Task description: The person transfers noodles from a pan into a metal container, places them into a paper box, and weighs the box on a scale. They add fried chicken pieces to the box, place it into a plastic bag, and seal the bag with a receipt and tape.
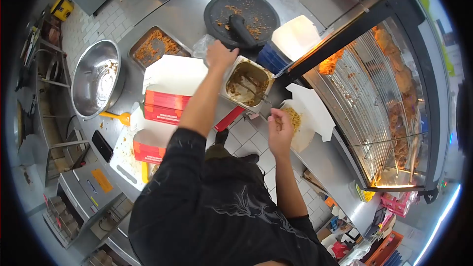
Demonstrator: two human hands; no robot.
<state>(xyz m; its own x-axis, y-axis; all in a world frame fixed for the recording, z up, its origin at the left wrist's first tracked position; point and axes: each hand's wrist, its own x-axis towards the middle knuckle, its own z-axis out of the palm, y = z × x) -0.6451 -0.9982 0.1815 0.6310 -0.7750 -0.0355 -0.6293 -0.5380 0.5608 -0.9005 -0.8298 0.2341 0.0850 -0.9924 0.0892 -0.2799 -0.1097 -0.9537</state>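
My left hand reaches forward beside a crumpled clear plastic bag, above the near-left edge of a metal sauce container. Its fingertips are mostly hidden, so its grip is unclear. A spoon or ladle rests in the brown sauce left in the container. My right hand is raised with fingers loosely bent and apart, holding nothing visible. It is nearest to an open white takeaway box with noodles inside, partly behind the fingers.
Red-and-white boxes stand left, near a steel bowl, a phone and a crumb-filled tray. A dark round board lies ahead. At right, a heated glass display holds fried food; a red handle juts out over the counter edge.
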